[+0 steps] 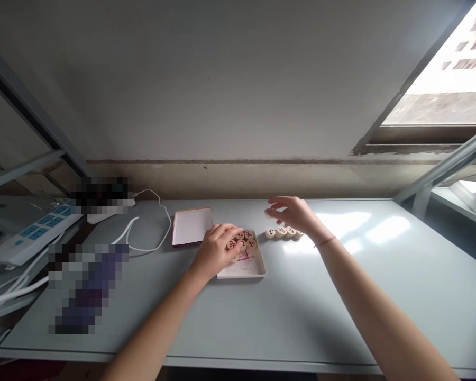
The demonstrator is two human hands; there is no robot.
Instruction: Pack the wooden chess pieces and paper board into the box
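Observation:
Round wooden Chinese chess pieces (251,244) with red characters sit together in the far part of a shallow white box (244,271). My left hand (218,246) lies over the box's left side, with thumb and fingers curved round a piece; its palm hides the left rim and some pieces. To the right of the box, several more Chinese chess pieces (281,232) with dark characters stand in a short row on the table. My right hand (287,211) hovers just behind and above that row, its fingers bent and apart, with nothing visible in them.
The box's lid (192,225) lies inside up, left of the box. A white cable (148,250) loops over the table (301,317) further left, near a power strip (42,233) and blurred-out items. A wall runs behind, with metal frame posts at both sides.

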